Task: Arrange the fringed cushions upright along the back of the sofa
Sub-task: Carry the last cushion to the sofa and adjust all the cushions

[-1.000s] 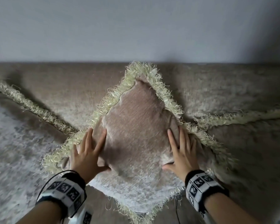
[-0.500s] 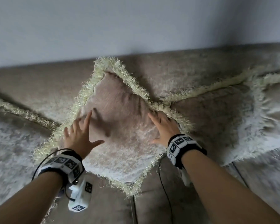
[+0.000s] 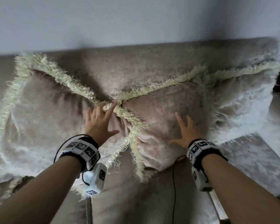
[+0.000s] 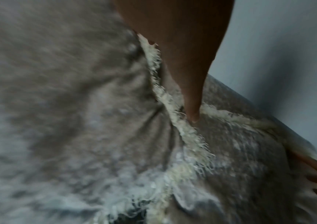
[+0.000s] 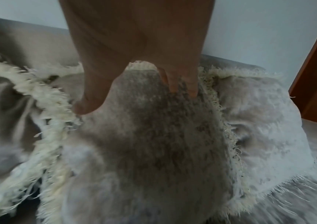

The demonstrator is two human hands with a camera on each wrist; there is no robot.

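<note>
I am pressing my left hand flat, fingers spread, on the left cushion beside its fringe. My right hand is resting released on the middle cushion — both are leaning corner-up against the sofa back, fringes touching.

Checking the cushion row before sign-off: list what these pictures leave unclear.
- Left cushion: its far left corner is cut off by the head view's edge.
- Right cushion: its right corner is hidden under the next fringed cushion.
- Left hand: the left wrist view is motion-blurred, so only one fingertip at the fringe is clear.
- Sofa back: the cushions cover where they meet it.
</note>
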